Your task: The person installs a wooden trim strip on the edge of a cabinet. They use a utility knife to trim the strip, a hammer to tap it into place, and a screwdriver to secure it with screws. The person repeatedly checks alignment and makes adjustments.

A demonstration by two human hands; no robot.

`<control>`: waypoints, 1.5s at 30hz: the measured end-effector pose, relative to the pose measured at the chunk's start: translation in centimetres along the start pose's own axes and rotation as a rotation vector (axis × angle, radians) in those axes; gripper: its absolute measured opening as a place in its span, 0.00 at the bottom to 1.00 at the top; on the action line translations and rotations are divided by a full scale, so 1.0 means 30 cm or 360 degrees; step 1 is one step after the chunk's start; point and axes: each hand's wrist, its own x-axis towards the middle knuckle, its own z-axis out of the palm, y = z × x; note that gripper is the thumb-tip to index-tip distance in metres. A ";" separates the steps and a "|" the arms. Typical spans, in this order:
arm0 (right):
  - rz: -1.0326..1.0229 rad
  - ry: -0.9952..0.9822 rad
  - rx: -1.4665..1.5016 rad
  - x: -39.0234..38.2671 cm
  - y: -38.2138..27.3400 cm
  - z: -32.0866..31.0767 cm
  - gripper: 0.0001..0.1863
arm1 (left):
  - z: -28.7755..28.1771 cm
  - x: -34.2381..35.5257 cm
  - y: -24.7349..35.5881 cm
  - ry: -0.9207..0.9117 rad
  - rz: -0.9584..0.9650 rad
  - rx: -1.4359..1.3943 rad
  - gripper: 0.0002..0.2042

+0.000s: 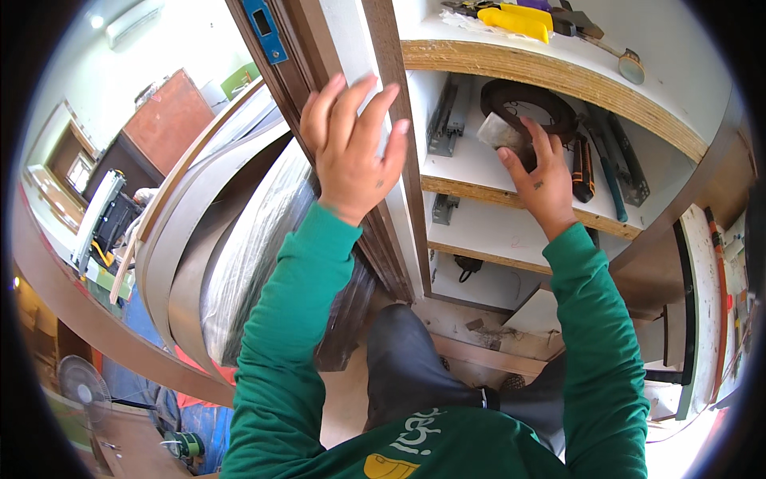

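My left hand (353, 148) is raised in front of the brown door frame (295, 64), its fingers spread and slightly blurred. It holds nothing, and whether it touches the frame is hard to tell. At the opening of the shelf unit, my right hand (544, 182) grips a small grey-white block-like piece (498, 131) between thumb and fingers. Behind that piece lies a dark coiled ring of strip (511, 94) on the shelf. To the right of my hand is an orange-and-black utility knife (583, 169), beside a teal-handled tool (616, 191).
Metal drawer slides (447, 120) lie on the same shelf. Yellow-handled tools (515, 20) sit on the top shelf, above a bare plywood edge (558, 70). Left of the frame lean curved panels (179, 231) and plastic-wrapped boards (259, 247). A fan (84, 387) stands at lower left.
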 end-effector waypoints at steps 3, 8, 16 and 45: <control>0.0115 0.0002 0.0099 0.001 0.008 -0.006 0.30 | -0.027 -0.047 0.021 -0.0239 0.0042 0.0086 0.17; 0.0177 0.0054 0.0064 0.016 0.026 -0.001 0.31 | 0.014 -0.015 0.004 -0.0551 0.0261 0.0389 0.12; 0.0199 0.0023 0.0136 0.014 0.034 -0.013 0.33 | 0.043 -0.001 -0.026 -0.0656 0.0627 0.0375 0.10; 0.0189 -0.0081 0.1470 -0.131 -0.421 0.282 0.09 | -0.092 -0.164 -0.114 -0.0841 0.0218 -0.0646 0.19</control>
